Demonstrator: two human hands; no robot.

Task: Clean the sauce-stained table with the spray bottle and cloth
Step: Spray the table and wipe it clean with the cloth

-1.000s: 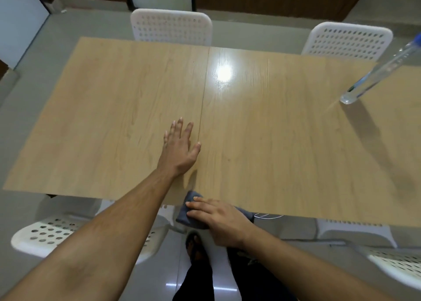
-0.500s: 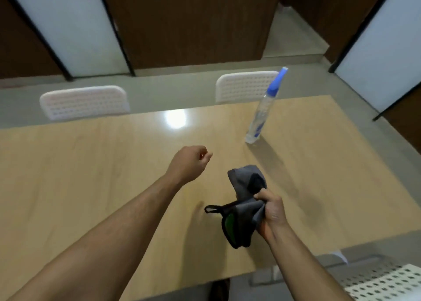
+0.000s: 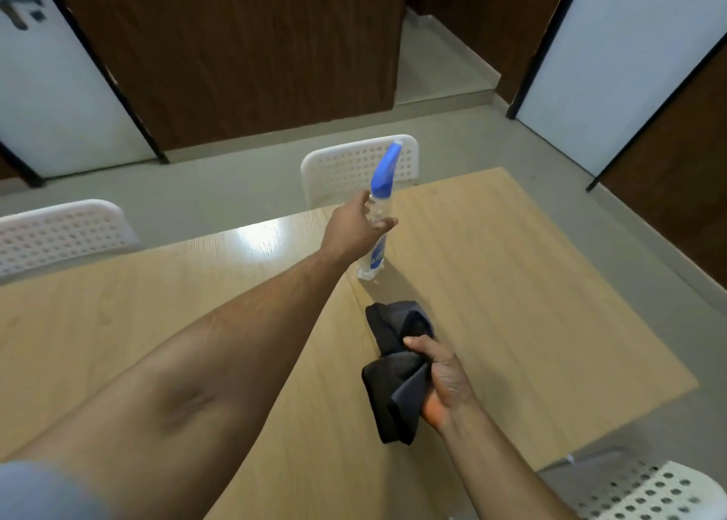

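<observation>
Both hands engaged: my left hand [image 3: 356, 220] has reached the bottle [image 3: 375, 224] at 12 o'clock, fingers closing round it; right hand [image 3: 442, 378] grips cloth [image 3: 397, 366]. Spraying comes next.

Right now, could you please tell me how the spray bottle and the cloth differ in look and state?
The spray bottle is clear with a blue top; the cloth is dark grey. The bottle stands upright on the table; the cloth hangs crumpled above it. The left hand is only closing round the bottle; the right hand grips the cloth firmly. Each has a hand on it.
</observation>
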